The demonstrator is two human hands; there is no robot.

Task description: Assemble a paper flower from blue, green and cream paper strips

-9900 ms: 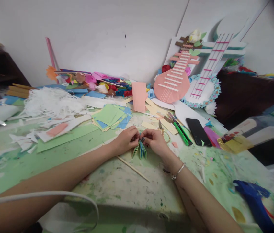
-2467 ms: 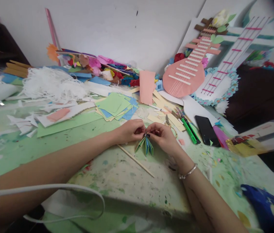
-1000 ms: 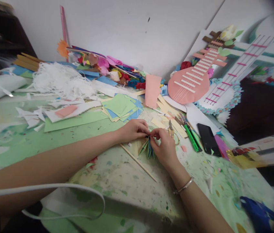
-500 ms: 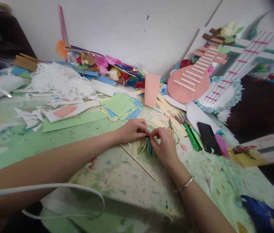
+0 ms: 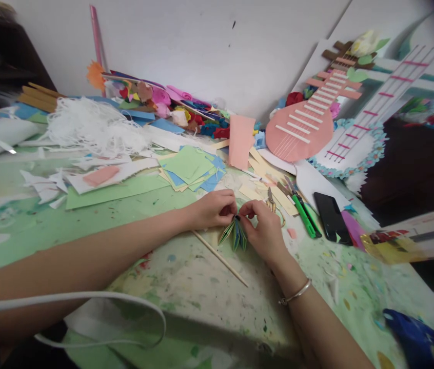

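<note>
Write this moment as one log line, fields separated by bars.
left hand: pinches folded paper fan top | right hand: pinches same top | near: wooden stick, scissors

The top of the paper fan is hidden where the fingertips of the left hand and the right hand pinch it, so it is not possible to see how the folds are joined. The far end of the stick goes under the left wrist. The right hand covers part of the scissors. The blue thing in the corner is blurred and cut off by the dark edge.
</note>
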